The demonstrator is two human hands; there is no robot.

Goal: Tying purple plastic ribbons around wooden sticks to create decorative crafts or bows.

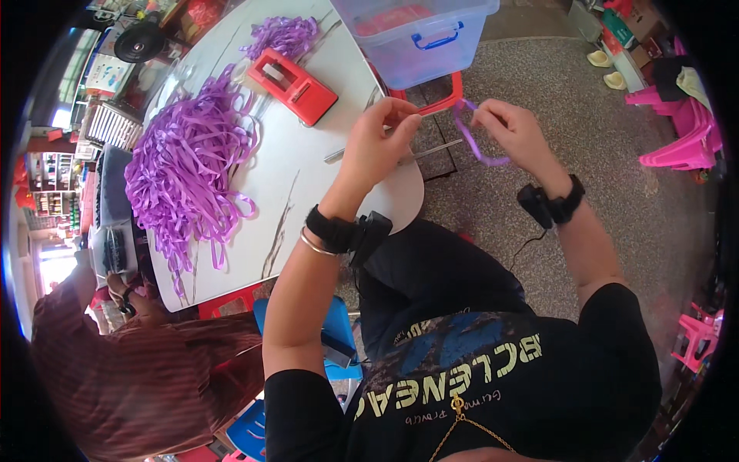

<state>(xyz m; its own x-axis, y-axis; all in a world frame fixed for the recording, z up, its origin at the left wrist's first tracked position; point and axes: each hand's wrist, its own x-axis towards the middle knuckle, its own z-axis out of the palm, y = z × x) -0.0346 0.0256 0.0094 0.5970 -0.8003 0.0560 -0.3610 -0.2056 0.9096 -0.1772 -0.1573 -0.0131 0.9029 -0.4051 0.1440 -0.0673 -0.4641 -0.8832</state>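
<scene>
A loop of purple ribbon (pixel 493 161) hangs from my right hand (pixel 514 132), whose thumb and fingers are closed on it, out past the table's edge. My left hand (pixel 379 140) is closed in a pinch above the table edge; what lies between its fingertips, if anything, is too small to make out. Below the left hand a thin metal rod (pixel 437 149) sticks out over the edge. A large heap of purple ribbon loops (pixel 188 162) lies on the white marbled table (pixel 273 231). Behind the left hand stands a red tape dispenser (pixel 296 91).
A clear plastic bin (pixel 423 58) with a blue latch rests on a red stool (pixel 443 94) beyond the table. A smaller ribbon pile (pixel 281 37) lies at the far side. At left sits another person (pixel 154 369). Pink chairs (pixel 685 131) stand at the right.
</scene>
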